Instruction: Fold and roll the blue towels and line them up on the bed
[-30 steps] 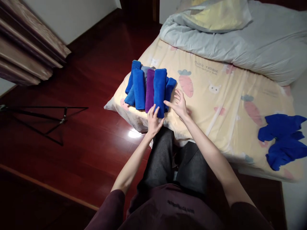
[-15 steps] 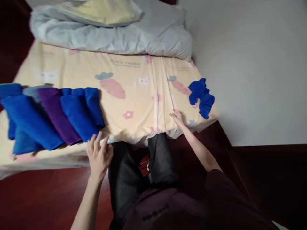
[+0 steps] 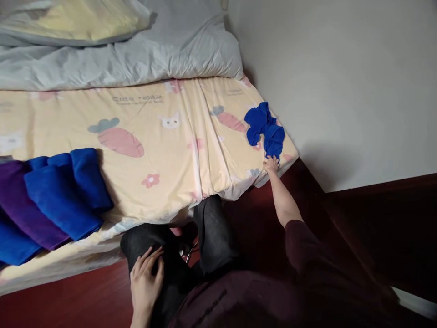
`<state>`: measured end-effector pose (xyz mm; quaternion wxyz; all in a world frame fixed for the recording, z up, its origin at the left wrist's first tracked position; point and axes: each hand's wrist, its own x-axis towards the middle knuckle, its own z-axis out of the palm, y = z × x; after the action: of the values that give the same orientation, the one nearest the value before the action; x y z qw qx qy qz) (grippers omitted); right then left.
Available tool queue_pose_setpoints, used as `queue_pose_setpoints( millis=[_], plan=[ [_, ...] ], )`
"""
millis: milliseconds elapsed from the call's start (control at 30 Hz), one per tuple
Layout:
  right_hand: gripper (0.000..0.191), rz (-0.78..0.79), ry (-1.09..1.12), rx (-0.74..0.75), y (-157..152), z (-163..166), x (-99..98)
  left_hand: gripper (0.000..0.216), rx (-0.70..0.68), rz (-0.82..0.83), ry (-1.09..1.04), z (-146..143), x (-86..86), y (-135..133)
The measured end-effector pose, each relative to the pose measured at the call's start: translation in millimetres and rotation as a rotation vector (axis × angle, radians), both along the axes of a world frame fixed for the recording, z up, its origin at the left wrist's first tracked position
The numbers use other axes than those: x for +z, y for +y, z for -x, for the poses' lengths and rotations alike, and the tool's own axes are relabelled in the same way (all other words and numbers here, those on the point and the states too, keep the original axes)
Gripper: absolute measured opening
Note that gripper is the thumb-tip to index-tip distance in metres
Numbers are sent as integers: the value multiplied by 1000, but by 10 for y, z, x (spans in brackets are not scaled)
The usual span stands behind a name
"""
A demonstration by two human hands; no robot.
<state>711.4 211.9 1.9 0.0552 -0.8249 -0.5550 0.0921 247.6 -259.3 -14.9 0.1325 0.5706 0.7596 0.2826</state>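
My right hand (image 3: 271, 163) stretches far to the right corner of the bed and touches the lower edge of a crumpled blue cloth (image 3: 264, 128); its fingers are too small to read. My left hand (image 3: 146, 277) rests flat on my left thigh, fingers spread, holding nothing. At the left edge lies a row of folded towels, blue (image 3: 58, 200) and purple (image 3: 23, 209), overlapping on the yellow carrot-print sheet (image 3: 164, 150).
A grey duvet (image 3: 119, 50) is bunched along the back of the bed. A white wall (image 3: 341, 82) stands right of the bed, with dark red wooden floor (image 3: 68, 300) below the bed edge. My legs in dark trousers are against the mattress.
The view has swung right. My right hand reached from the sheet's front edge to the crumpled blue cloth. My left hand dropped from the folded towels onto my thigh.
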Motion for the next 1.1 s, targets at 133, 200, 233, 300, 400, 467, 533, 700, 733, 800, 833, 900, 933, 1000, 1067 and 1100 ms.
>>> queue_pose_setpoints(
  millis=[133, 200, 233, 300, 400, 467, 533, 700, 733, 800, 833, 900, 933, 1000, 1067, 1100],
  plan=[
    [40, -55, 30, 52, -23, -265, -9, 33, 26, 24, 12, 9, -15, -2],
    [38, -62, 61, 46, -20, -346, 55, 35, 25, 33, 17, 26, -28, -16],
    [37, -59, 70, 41, -19, -365, 104, 36, 23, 34, 16, 35, -32, -21],
    [34, -86, 93, 40, -19, -361, 234, 38, 16, 30, 11, 44, -33, -25],
    [31, -264, 179, 84, -21, -288, 508, 37, 18, 27, 11, 39, -25, -14],
    [30, -438, 275, 140, -21, -239, 745, 35, 12, 28, 17, 32, -18, -1],
    [29, -607, 392, 202, -22, -211, 1028, 35, 3, 25, 21, 28, -10, 12],
    [33, -1024, 683, 378, -99, -139, 1903, 37, 15, 37, -57, -92, 112, 55],
    [36, -1083, 711, 416, -148, -108, 2093, 39, 19, 48, -104, -158, 174, 81],
    [40, -1154, 736, 506, -302, -19, 2468, 42, 19, 53, -208, -339, 355, 165],
    [40, -1164, 742, 561, -413, 39, 2648, 43, 10, 40, -255, -450, 478, 223],
    [39, -1135, 752, 680, -711, 190, 2982, 43, -34, -27, -327, -691, 798, 359],
    [38, -1091, 761, 734, -895, 283, 3132, 42, -75, -66, -355, -813, 996, 428],
    [36, -977, 780, 808, -1317, 502, 3380, 37, -131, -213, -368, -1040, 1452, 554],
    [34, -833, 807, 910, -1771, 747, 3538, 35, -179, -397, -332, -1227, 1931, 661],
    [31, -726, 825, 959, -1990, 870, 3577, 37, -228, -479, -306, -1304, 2149, 715]
  ],
)
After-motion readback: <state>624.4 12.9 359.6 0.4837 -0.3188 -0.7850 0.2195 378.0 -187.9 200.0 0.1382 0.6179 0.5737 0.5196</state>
